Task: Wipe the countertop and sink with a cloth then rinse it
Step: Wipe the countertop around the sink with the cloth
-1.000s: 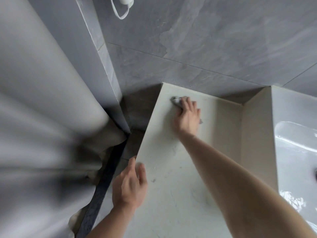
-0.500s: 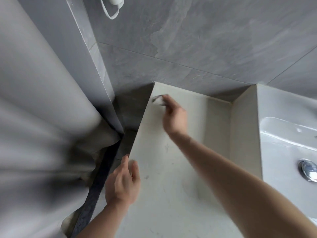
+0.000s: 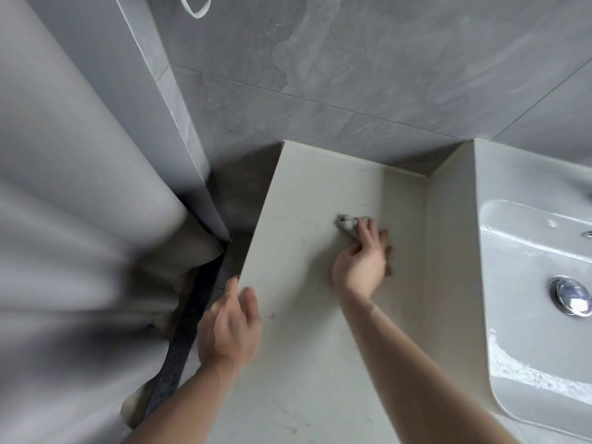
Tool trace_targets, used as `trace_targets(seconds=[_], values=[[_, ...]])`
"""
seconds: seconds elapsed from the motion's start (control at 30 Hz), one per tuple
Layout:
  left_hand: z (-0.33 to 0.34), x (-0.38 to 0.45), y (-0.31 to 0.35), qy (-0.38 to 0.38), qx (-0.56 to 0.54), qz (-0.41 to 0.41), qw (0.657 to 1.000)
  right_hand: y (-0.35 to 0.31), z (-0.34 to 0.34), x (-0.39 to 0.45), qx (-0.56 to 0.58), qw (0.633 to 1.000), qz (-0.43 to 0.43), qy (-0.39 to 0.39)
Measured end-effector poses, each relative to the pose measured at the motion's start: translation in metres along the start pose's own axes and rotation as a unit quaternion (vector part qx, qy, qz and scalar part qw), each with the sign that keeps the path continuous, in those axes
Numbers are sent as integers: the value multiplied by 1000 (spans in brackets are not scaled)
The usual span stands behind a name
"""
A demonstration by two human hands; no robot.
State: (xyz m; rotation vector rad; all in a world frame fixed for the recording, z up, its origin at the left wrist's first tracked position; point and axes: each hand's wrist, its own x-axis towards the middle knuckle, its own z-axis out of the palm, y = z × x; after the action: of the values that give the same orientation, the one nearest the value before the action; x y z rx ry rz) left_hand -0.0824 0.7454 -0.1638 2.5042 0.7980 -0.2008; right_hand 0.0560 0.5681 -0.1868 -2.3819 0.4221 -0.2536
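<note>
Wall: we see grey stone-look tiles (image 3: 368,68) filling the upper part of the view, with a white looped cord (image 3: 195,12) hanging at the top edge.
Curtain: a pale grey curtain (image 3: 73,219) bulges in heavy folds down our left side, blurred where it is closest to us.
Countertop: the beige countertop (image 3: 307,363) runs from the bottom of the view up to the tiled wall, faintly marked and speckled, with a low raised lip along its back and right side.
Sink: a glossy white sink (image 3: 528,331) sits at the right, touching the countertop's raised side, wet streaks shining on its near slope.
Floor strip: a dark band (image 3: 189,322) lies between the curtain and the countertop's left edge.
Left hand: our left hand (image 3: 229,328) rests on the countertop's left edge, thumb on top and fingers loosely extended past the rim, gripping nothing.
Right hand: our right hand (image 3: 362,254) presses down on the cloth in the middle of the countertop, fingers bent over it and bunching it against the surface.
Drain: a chrome pop-up drain (image 3: 571,295) sits in the sink basin.
Cloth: the small grey cloth (image 3: 347,224) peeps out past our right fingertips on the countertop; most of it seems hidden under the palm.
</note>
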Motion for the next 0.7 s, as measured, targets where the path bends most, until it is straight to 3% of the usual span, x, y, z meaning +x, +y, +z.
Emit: trace_targets(seconds=[0.13,0.23,0.33,0.4,0.47,0.7], values=[[-2,-1,0,6,-9,16,1000,-57,28,-39,27,993,-96,-64],[-4,-2,1,14,-16,20,1000,-102,50,-57,77,970,-137,-186],[-2,-2,0,17,-8,14,1000,-132,63,-63,141,940,-88,-299],[-1,-1,-1,14,-14,10,1000,-132,51,-52,191,936,-58,-289],[0,-1,-2,17,-21,15,1000,-113,26,-39,203,945,-81,-244],[1,1,-3,7,-9,-1,1000,19,-74,-35,92,993,19,-76]])
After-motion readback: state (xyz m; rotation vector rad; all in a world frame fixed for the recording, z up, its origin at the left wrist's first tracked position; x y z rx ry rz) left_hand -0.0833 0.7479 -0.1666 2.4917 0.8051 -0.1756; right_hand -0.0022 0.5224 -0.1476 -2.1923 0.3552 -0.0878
